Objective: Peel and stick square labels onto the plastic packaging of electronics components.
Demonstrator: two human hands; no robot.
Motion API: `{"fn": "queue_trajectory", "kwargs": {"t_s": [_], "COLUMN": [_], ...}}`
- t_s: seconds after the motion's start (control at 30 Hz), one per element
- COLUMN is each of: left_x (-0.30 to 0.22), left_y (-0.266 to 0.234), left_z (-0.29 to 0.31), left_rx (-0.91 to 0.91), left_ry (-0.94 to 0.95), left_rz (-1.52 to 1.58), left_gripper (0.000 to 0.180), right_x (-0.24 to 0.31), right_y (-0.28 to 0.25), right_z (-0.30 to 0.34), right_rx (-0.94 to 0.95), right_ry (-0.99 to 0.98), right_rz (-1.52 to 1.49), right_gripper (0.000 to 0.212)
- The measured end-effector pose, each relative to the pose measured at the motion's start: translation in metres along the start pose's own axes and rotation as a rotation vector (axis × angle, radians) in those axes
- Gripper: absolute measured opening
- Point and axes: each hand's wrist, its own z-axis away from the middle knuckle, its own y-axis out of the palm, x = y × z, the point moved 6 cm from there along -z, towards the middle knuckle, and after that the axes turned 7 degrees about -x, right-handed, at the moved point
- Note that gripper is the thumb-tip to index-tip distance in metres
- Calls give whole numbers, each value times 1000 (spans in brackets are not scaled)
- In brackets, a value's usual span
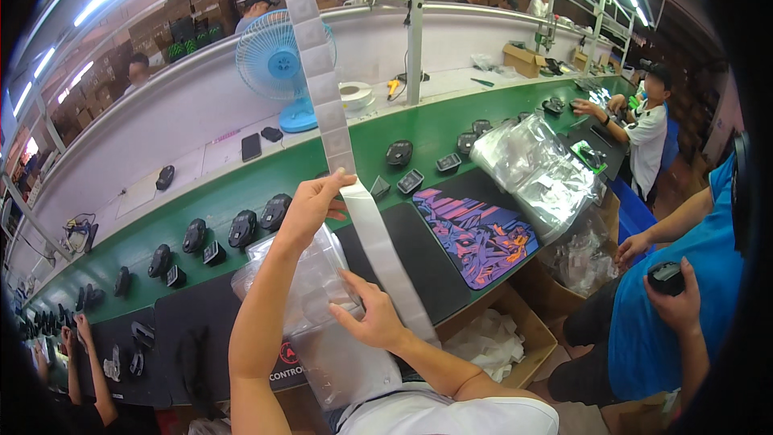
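Observation:
A long whitish strip of square labels [324,89] comes down from above and runs on past my lap. My left hand [316,203] pinches it between thumb and fingers, above the bench edge. Below it lies a stack of clear plastic bags [270,262], with another clear bag [346,366] over my lap. My right hand [374,318] rests at the bags, index finger and thumb stretched apart. Whether a loose label lies under those fingertips I cannot make out.
Black computer mice [243,228] and small dark holders stand along the green conveyor [362,165]. Right of me are a colourful mouse pad [475,234], a heap of clear bags [539,169] and an open carton [527,350]. A person in blue [668,306] holds a mouse close by. A blue fan [283,64] stands behind.

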Motion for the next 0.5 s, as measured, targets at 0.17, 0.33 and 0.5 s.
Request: {"fn": "queue_trajectory", "kwargs": {"t_s": [0.17,0.33,0.5], "left_x": [-4,-26,-22], "left_y": [4,5,9], "left_z": [2,16,19], "left_rx": [101,173,191], "left_ry": [140,257,230], "left_rz": [-22,-14,58], "left_gripper": [37,64,70], "right_x": [28,44,38], "right_y": [-42,-71,-84], "right_z": [-15,-34,-65], "right_rx": [68,0,-144], "right_ry": [-16,-52,-193], "right_rz": [-137,-232,-111], "right_gripper": [40,26,24]}}
